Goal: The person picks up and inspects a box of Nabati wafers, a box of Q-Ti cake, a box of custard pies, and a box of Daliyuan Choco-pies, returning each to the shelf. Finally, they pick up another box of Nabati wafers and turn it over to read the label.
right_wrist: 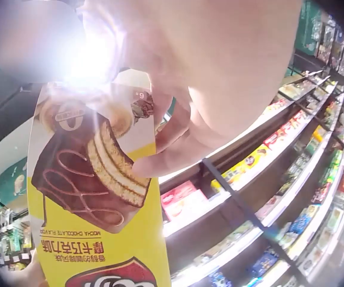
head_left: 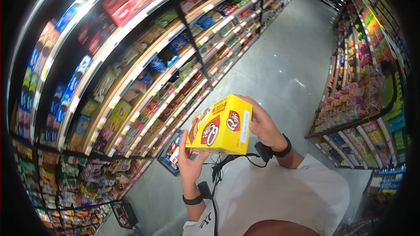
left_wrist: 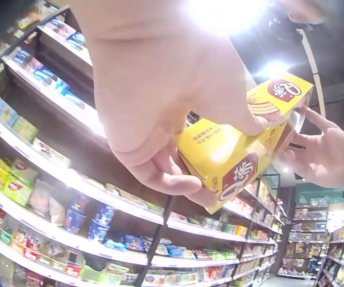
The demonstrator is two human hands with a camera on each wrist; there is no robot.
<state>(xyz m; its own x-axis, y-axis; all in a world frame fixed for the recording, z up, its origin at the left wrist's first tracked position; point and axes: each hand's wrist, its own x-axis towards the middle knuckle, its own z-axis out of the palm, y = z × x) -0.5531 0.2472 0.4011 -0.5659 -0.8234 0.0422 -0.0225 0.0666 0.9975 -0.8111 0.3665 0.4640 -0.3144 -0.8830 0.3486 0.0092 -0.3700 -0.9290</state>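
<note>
A yellow box [head_left: 221, 126] with red oval logos is held up between both hands in front of the white shirt. My left hand [head_left: 190, 166] grips its near left corner, thumb and fingers on different faces. The right hand [head_left: 264, 124] holds the far right end. In the left wrist view the left hand [left_wrist: 166, 89] lies curled round the box [left_wrist: 220, 158], with the right hand [left_wrist: 327, 152] at the other end. The right wrist view shows a cake picture on the box [right_wrist: 94, 197], upside-down lettering, and fingers of the right hand [right_wrist: 220, 78] against its side.
Stocked shelves [head_left: 144, 54] run along the left. Beneath the left hand, a dark basket [head_left: 168, 159] with goods stands on the floor. Across the grey aisle floor [head_left: 288, 52] is another display [head_left: 350, 105] of packets. Cables hang in front of the shirt.
</note>
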